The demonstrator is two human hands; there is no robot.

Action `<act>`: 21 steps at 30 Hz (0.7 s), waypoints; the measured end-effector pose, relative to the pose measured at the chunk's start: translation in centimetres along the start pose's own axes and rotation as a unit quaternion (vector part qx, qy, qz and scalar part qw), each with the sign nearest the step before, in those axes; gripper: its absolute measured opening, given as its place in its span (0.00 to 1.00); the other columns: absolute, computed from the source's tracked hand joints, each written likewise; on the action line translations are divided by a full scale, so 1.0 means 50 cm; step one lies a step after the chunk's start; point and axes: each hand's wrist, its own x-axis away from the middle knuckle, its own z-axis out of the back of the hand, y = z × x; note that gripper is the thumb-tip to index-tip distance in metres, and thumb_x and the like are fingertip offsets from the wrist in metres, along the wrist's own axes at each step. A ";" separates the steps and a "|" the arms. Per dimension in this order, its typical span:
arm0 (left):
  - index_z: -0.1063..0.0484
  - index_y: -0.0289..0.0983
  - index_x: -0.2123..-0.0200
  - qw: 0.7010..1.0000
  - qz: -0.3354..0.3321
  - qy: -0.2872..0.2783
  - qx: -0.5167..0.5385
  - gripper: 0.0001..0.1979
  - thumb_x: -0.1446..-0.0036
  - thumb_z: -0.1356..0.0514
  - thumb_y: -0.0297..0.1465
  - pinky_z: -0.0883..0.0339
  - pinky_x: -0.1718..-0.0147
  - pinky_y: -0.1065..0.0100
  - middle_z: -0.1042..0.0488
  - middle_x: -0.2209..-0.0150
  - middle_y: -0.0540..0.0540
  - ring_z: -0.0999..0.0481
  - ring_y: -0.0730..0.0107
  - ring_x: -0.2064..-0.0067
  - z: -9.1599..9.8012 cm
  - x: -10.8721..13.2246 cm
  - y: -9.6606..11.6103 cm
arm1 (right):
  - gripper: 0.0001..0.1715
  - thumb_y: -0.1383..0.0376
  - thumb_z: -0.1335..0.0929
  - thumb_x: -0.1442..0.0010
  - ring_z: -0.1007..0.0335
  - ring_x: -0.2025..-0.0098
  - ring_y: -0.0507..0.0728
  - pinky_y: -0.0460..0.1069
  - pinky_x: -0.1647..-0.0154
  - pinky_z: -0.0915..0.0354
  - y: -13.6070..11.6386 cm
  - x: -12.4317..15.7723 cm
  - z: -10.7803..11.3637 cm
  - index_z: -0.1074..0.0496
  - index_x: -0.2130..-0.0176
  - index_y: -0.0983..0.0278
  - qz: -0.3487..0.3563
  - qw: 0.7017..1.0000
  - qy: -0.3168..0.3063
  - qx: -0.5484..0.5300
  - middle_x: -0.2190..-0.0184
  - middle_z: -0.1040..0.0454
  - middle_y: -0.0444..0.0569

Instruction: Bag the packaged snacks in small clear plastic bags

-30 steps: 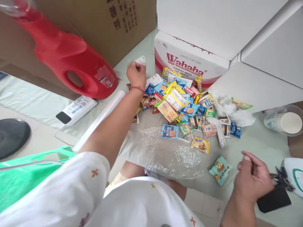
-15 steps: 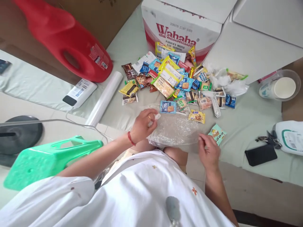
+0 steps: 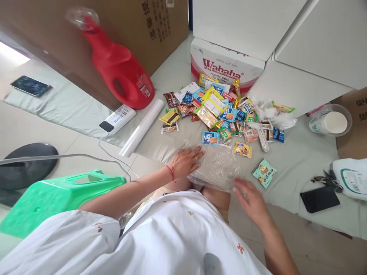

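A clear plastic bag (image 3: 219, 165) lies flat on the pale cloth (image 3: 155, 142) at its near edge. My left hand (image 3: 186, 161), with a ring and a red cord at the wrist, rests palm down on the bag's left side, fingers stretched out. At the bag's right corner is my right hand (image 3: 249, 198), a little blurred, its fingers apart. Just beyond the bag lie a blue snack packet (image 3: 210, 138) and a yellow cookie packet (image 3: 242, 149). A mint-green packet (image 3: 265, 173) sits right of the bag. Several more wrapped snacks (image 3: 210, 110) form a pile behind.
A red jug (image 3: 126, 76), a white power strip (image 3: 118, 119) and a white roll (image 3: 142, 128) are at left. The Wahaha carton (image 3: 197, 57) stands behind the pile. At right are a cup (image 3: 335, 122), a black phone (image 3: 319, 199) and keys (image 3: 329, 179). A green stool (image 3: 51, 202) stands lower left.
My left hand has gone from a pinch at the bag's edge to lying flat on it. The fingers of my right hand have opened. The view has shifted, showing more of the far side.
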 end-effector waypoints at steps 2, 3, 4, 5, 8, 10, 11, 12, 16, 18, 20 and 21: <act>0.38 0.43 0.28 1.000 -0.016 0.011 0.006 0.30 0.27 0.55 0.48 0.31 0.51 0.55 0.40 0.26 0.40 0.25 0.54 0.45 -0.007 0.003 -0.014 | 0.22 0.55 0.40 0.26 0.25 0.47 0.64 0.60 0.44 0.29 -0.008 -0.106 0.036 0.21 0.47 0.58 -0.028 0.997 0.070 0.003 0.50 0.20 0.55; 0.38 0.43 0.28 1.000 -0.019 0.015 0.012 0.31 0.27 0.55 0.48 0.31 0.50 0.55 0.39 0.27 0.40 0.25 0.54 0.44 -0.009 0.001 -0.019 | 0.23 0.54 0.40 0.26 0.26 0.46 0.65 0.61 0.43 0.30 -0.021 -0.172 0.044 0.21 0.47 0.60 -0.021 0.996 0.083 0.011 0.50 0.21 0.57; 0.37 0.43 0.29 0.999 -0.023 0.018 0.018 0.30 0.26 0.55 0.48 0.31 0.49 0.55 0.39 0.27 0.41 0.25 0.54 0.44 -0.010 -0.003 -0.024 | 0.23 0.54 0.40 0.26 0.27 0.46 0.66 0.62 0.43 0.31 -0.039 -0.242 0.044 0.22 0.47 0.61 -0.015 0.995 0.096 0.027 0.50 0.21 0.58; 0.36 0.43 0.29 0.999 -0.027 0.023 0.027 0.30 0.26 0.56 0.48 0.32 0.47 0.55 0.38 0.27 0.41 0.25 0.54 0.43 -0.010 -0.009 -0.028 | 0.23 0.54 0.39 0.27 0.29 0.44 0.68 0.62 0.41 0.32 -0.061 -0.313 0.037 0.23 0.45 0.63 -0.014 0.994 0.101 0.049 0.49 0.22 0.59; 0.34 0.42 0.31 0.997 -0.035 0.041 0.053 0.29 0.25 0.59 0.44 0.33 0.42 0.56 0.37 0.28 0.44 0.26 0.58 0.40 -0.011 -0.027 -0.040 | 0.32 0.52 0.34 0.30 0.36 0.39 0.72 0.62 0.42 0.33 -0.127 -0.490 -0.003 0.32 0.35 0.68 -0.036 0.987 0.091 0.129 0.40 0.30 0.66; 0.33 0.41 0.31 0.996 -0.036 0.046 0.065 0.28 0.25 0.59 0.42 0.33 0.41 0.57 0.36 0.28 0.44 0.26 0.59 0.40 -0.012 -0.036 -0.049 | 0.30 0.55 0.34 0.30 0.36 0.39 0.71 0.60 0.45 0.32 -0.148 -0.556 -0.020 0.31 0.36 0.69 -0.053 0.983 0.052 0.170 0.42 0.30 0.66; 0.33 0.41 0.31 0.996 -0.036 0.044 0.068 0.28 0.25 0.58 0.41 0.33 0.41 0.57 0.36 0.28 0.44 0.26 0.58 0.40 -0.013 -0.039 -0.053 | 0.26 0.58 0.35 0.29 0.35 0.40 0.70 0.60 0.45 0.32 -0.148 -0.571 -0.020 0.29 0.38 0.68 -0.059 0.980 0.040 0.184 0.44 0.28 0.65; 0.33 0.40 0.31 0.996 -0.037 0.042 0.071 0.27 0.25 0.56 0.40 0.32 0.41 0.57 0.37 0.28 0.44 0.26 0.58 0.40 -0.014 -0.041 -0.057 | 0.23 0.60 0.37 0.29 0.35 0.41 0.70 0.59 0.46 0.33 -0.142 -0.577 -0.014 0.27 0.41 0.67 -0.064 0.978 0.038 0.193 0.46 0.27 0.64; 0.33 0.40 0.31 0.996 -0.041 0.035 0.078 0.26 0.26 0.53 0.39 0.33 0.40 0.57 0.38 0.27 0.46 0.26 0.57 0.39 -0.017 -0.047 -0.065 | 0.24 0.59 0.40 0.28 0.34 0.43 0.70 0.61 0.45 0.35 -0.105 -0.557 0.024 0.25 0.44 0.67 -0.081 0.974 0.082 0.194 0.48 0.25 0.63; 0.33 0.41 0.31 0.995 -0.044 0.036 0.076 0.26 0.26 0.53 0.39 0.32 0.40 0.58 0.38 0.27 0.47 0.26 0.58 0.39 -0.016 -0.050 -0.064 | 0.29 0.52 0.38 0.29 0.34 0.43 0.72 0.61 0.45 0.35 -0.112 -0.552 0.016 0.29 0.40 0.69 -0.086 0.974 0.091 0.189 0.46 0.27 0.66; 0.33 0.42 0.31 0.995 -0.044 0.036 0.076 0.26 0.27 0.52 0.39 0.32 0.40 0.58 0.38 0.27 0.47 0.25 0.58 0.39 -0.015 -0.052 -0.065 | 0.36 0.47 0.34 0.33 0.35 0.41 0.73 0.62 0.46 0.34 -0.139 -0.563 -0.016 0.32 0.38 0.71 -0.099 0.974 0.078 0.188 0.44 0.30 0.68; 0.33 0.42 0.31 0.995 -0.045 0.035 0.078 0.26 0.27 0.52 0.38 0.32 0.40 0.58 0.38 0.27 0.48 0.25 0.58 0.39 -0.014 -0.052 -0.066 | 0.38 0.48 0.32 0.34 0.36 0.41 0.73 0.61 0.46 0.33 -0.155 -0.573 -0.034 0.33 0.38 0.71 -0.107 0.974 0.066 0.189 0.43 0.31 0.68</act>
